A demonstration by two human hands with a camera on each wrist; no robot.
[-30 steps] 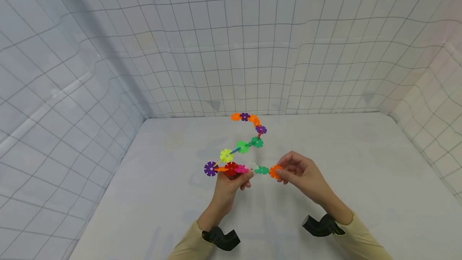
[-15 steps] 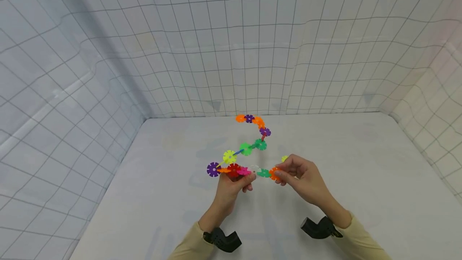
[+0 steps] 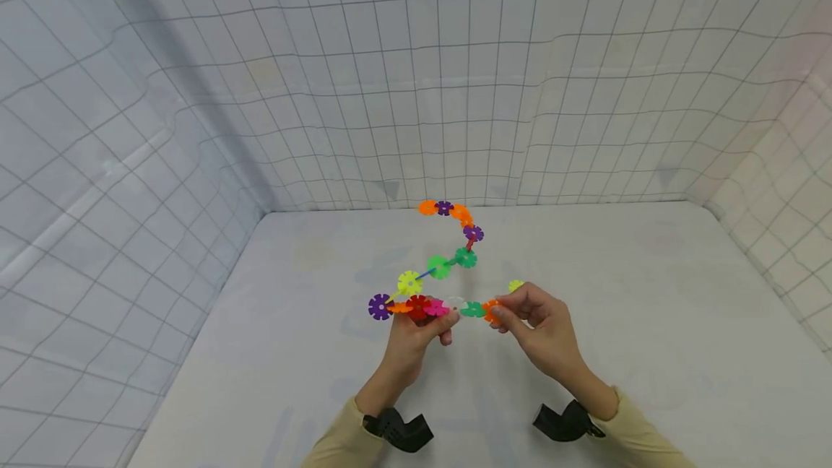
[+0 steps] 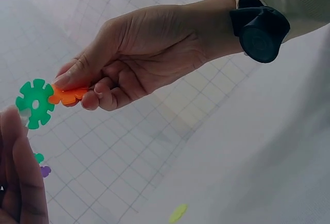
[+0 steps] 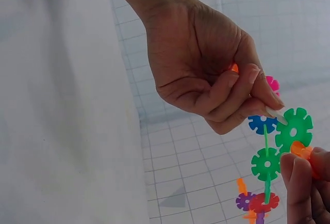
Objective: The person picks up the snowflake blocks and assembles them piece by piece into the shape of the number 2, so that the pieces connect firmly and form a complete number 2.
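Observation:
A chain of colourful interlocking snowflake discs curves over the table in the head view, from an orange disc (image 3: 427,207) at the far end round to a purple disc (image 3: 380,307) and back rightward. My left hand (image 3: 411,345) pinches the white disc (image 3: 457,304) near the chain's close end, thumb on top. Beyond it the green disc (image 4: 36,104) sticks out to the right. Between thumb and fingers my right hand (image 3: 549,327) pinches another orange disc (image 4: 68,95), its edge meeting the green disc's rim in the left wrist view.
A loose yellow disc (image 3: 516,285) lies on the white table (image 3: 650,323), just behind the right hand. Grid-patterned white sheeting (image 3: 416,92) rises behind the table and on both sides. Each wrist wears a black camera (image 3: 398,430).
My right hand has moved left, bringing its orange disc up against the green one. The yellow disc has come into view behind that hand. My left hand stays almost still.

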